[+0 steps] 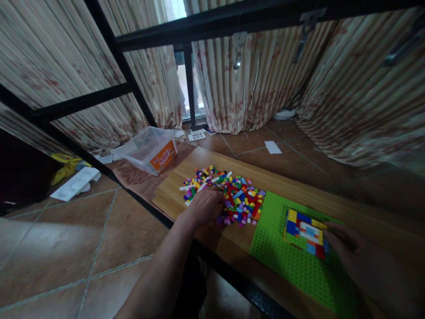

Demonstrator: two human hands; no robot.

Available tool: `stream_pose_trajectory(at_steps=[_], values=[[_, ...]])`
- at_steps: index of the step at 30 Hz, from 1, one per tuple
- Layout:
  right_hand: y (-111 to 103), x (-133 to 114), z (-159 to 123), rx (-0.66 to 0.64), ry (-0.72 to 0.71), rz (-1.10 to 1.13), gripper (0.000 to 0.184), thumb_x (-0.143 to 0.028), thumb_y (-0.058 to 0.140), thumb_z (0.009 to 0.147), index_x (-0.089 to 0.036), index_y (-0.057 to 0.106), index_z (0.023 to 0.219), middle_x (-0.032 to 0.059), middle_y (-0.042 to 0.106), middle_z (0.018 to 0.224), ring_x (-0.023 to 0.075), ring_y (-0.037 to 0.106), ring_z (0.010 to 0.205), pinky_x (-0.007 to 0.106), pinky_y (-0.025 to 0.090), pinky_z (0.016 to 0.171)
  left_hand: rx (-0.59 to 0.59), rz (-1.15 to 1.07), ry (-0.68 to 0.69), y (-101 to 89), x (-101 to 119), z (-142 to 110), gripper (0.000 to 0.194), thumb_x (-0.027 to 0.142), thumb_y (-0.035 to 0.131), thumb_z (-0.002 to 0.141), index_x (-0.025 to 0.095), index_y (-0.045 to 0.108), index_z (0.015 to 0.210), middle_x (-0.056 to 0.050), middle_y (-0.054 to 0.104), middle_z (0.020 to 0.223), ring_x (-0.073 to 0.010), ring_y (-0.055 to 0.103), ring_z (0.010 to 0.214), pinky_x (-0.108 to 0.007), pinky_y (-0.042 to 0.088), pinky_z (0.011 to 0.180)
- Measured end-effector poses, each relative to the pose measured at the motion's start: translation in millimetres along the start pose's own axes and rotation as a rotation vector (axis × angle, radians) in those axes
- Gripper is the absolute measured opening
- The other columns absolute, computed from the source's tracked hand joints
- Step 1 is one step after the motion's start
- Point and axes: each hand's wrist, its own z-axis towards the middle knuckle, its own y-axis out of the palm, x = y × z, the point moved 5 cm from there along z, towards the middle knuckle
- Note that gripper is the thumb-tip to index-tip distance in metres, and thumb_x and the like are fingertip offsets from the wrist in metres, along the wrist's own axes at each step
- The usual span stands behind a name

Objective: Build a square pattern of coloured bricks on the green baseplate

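Note:
My left hand [207,204] reaches into a heap of small loose toy bricks [241,197] in many colours, its fingers curled downward. The fingertips are hidden among the bricks, so what they hold does not show. On the right, a green studded baseplate [275,248] lies on the wooden board, carrying a small rectangular brick build [305,233] in yellow, blue, white and red. My right hand [348,243], blurred, grips the right side of this build with thumb and fingers, close to a yellow brick [319,224] at its upper right edge.
The wooden board [206,159] has a black metal edge in front. Behind its left end stands a clear plastic bin [146,148] with an orange label. Black metal bars [212,31] cross above, before striped curtains [229,84]. White paper [272,147] lies on the tiled floor.

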Motion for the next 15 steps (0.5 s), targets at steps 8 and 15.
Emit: stream_pose_trajectory(at_steps=[8, 15], values=[[-6.0, -15.7, -3.2, -0.019, 0.038, 0.142, 0.042, -0.052, 0.050, 0.082, -0.023, 0.071, 0.106, 0.0081, 0.076, 0.093, 0.0271, 0.071, 0.077, 0.038, 0.054, 0.067, 0.096, -0.180, 0.058, -13.6, 4.6, 0.6, 0.012, 0.017, 0.056, 0.081, 0.018, 0.069, 0.083, -0.006, 0.064, 0.094, -0.0178, 0.061, 0.085, -0.028, 0.046, 0.076], [-16.6, -19.8, -6.1, 0.028, 0.058, 0.228, 0.038, -0.050, 0.052, 0.082, -0.023, 0.072, 0.100, 0.0064, 0.076, 0.094, 0.0249, 0.071, 0.082, 0.037, 0.055, 0.073, 0.146, -0.603, 0.142, -26.3, 27.4, 1.4, 0.013, 0.026, 0.054, 0.089, 0.016, 0.062, 0.090, -0.001, 0.060, 0.082, -0.0117, 0.054, 0.070, -0.023, 0.042, 0.064]])
